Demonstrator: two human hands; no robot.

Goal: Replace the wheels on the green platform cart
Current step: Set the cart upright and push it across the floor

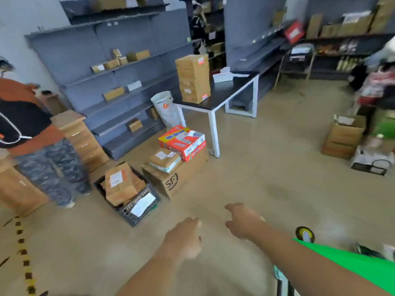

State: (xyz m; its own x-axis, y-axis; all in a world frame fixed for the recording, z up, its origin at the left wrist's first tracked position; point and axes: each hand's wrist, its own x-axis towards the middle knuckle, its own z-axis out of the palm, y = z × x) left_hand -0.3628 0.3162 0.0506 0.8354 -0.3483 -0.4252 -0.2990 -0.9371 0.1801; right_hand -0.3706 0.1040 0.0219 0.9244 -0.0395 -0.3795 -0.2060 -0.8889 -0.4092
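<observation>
The green platform cart (352, 268) fills the bottom right corner, only part of its flat green surface showing. A black wheel with a yellow hub (305, 234) stands just past its far edge. My right hand (242, 221) reaches forward over the floor, fingers loosely apart, holding nothing; its forearm crosses in front of the cart. My left hand (184, 237) hovers beside it to the left, fingers curled loosely and empty. The view is motion-blurred.
A black crate of parcels (136, 212) and an SF cardboard box (175, 180) sit on the floor ahead left. A person (32, 135) stands at the far left by stacked cartons. A black-topped table (226, 92), grey shelving (111, 82) and boxes (342, 135) ring the room.
</observation>
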